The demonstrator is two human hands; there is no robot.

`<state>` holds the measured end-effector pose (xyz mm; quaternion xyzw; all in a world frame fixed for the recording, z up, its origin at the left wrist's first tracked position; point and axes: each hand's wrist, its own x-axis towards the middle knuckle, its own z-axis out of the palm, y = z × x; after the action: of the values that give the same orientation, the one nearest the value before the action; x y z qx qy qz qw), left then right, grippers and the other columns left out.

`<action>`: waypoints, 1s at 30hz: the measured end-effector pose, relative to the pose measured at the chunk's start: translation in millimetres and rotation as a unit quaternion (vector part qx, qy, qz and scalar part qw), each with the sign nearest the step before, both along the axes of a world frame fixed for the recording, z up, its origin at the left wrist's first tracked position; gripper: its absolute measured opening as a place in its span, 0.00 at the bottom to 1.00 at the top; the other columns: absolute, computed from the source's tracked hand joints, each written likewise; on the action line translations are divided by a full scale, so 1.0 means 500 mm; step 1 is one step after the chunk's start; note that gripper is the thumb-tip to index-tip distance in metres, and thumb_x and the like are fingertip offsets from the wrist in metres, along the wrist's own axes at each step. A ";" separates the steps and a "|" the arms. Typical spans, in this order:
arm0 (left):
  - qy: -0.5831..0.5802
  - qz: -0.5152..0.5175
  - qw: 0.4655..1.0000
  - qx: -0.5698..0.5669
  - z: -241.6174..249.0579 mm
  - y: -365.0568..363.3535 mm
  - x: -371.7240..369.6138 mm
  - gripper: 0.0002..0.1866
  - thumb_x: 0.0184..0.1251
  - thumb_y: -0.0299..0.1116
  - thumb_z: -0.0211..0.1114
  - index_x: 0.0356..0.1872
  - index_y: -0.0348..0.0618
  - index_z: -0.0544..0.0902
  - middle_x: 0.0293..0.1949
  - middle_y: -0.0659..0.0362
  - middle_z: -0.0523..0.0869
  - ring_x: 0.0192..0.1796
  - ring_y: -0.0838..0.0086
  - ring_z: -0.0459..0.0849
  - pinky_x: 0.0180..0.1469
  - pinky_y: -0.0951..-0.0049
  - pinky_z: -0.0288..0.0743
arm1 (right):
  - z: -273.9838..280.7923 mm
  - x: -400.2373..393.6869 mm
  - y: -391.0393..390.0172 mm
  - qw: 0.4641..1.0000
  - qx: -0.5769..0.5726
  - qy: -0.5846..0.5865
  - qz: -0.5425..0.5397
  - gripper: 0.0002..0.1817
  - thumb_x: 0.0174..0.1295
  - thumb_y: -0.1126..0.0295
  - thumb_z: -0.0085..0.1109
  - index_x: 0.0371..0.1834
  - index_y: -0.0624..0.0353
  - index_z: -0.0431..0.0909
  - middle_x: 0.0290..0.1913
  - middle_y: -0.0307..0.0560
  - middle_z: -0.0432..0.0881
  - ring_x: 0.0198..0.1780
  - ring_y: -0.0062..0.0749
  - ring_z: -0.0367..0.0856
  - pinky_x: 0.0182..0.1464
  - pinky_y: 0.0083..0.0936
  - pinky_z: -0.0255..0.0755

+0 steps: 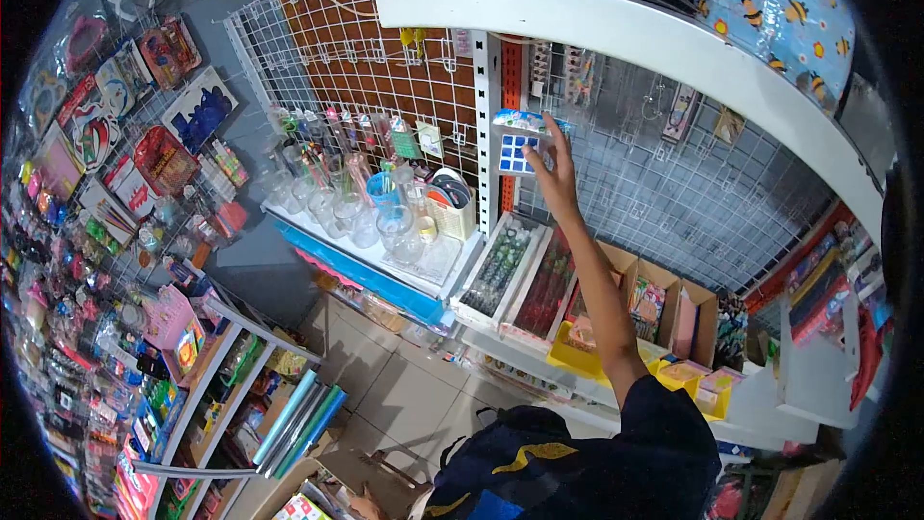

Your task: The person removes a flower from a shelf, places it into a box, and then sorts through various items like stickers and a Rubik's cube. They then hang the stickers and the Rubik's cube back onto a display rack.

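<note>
Raised at arm's length, my right hand [556, 169] has its thumb and fingers at the right edge of a packaged puzzle cube [519, 153]. The cube shows blue squares on white, under a colourful header card. It is in front of the wire grid, beside the white slotted post [484, 116]. Low at the bottom edge, my left hand [366, 504] shows only in part, at an open cardboard box [337, 467] close to my body. Colourful packs or booklets [303, 508] lie in that box.
A wire grid [664, 173] with hooks covers the wall behind. A curved white shelf edge [616, 2] arches overhead. Glass jars [396, 231] stand on the left shelf; trays [502, 265] and yellow bins [712, 395] line the lower one. Rolls [300, 424] lean at lower left.
</note>
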<state>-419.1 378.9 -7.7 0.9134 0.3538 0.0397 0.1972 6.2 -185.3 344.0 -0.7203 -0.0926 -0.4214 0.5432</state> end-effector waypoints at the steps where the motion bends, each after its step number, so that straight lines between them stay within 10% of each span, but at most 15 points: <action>1: 0.002 -0.001 1.000 -0.003 -0.001 0.001 0.001 0.33 0.57 0.54 0.69 0.53 0.34 0.77 0.46 0.43 0.82 0.50 0.51 0.80 0.52 0.56 0.73 | 0.002 0.012 -0.007 1.000 0.006 0.012 0.005 0.34 0.64 0.62 0.61 0.73 0.50 0.59 0.70 0.52 0.61 0.64 0.41 0.69 0.63 0.33 0.67; 21: 0.037 0.006 0.999 -0.014 -0.014 0.005 -0.014 0.32 0.65 0.57 0.59 0.58 0.38 0.77 0.53 0.44 0.80 0.55 0.52 0.77 0.58 0.60 0.71 | -0.015 0.071 -0.027 1.000 0.010 -0.018 -0.014 0.36 0.61 0.59 0.65 0.72 0.51 0.61 0.65 0.54 0.66 0.63 0.39 0.69 0.61 0.32 0.68; 24: 0.002 0.112 0.987 -0.116 -0.020 0.004 0.001 0.34 0.55 0.40 0.71 0.59 0.29 0.71 0.51 0.39 0.79 0.53 0.46 0.78 0.54 0.55 0.72 | -0.001 0.060 -0.019 1.000 0.014 -0.010 -0.027 0.35 0.62 0.59 0.64 0.72 0.49 0.61 0.66 0.52 0.65 0.62 0.38 0.70 0.59 0.31 0.69; 30: -0.051 0.052 0.997 0.015 -0.086 0.029 -0.020 0.29 0.53 0.38 0.73 0.53 0.30 0.76 0.38 0.40 0.85 0.39 0.48 0.84 0.43 0.56 0.78 | -0.003 0.076 -0.027 0.999 -0.001 0.006 -0.041 0.34 0.62 0.61 0.64 0.72 0.48 0.62 0.69 0.50 0.63 0.61 0.36 0.70 0.58 0.27 0.70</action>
<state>-429.1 393.4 -50.5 0.8933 0.3902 0.1016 0.1988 44.1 -198.9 342.6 -0.7264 -0.0604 -0.4389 0.5255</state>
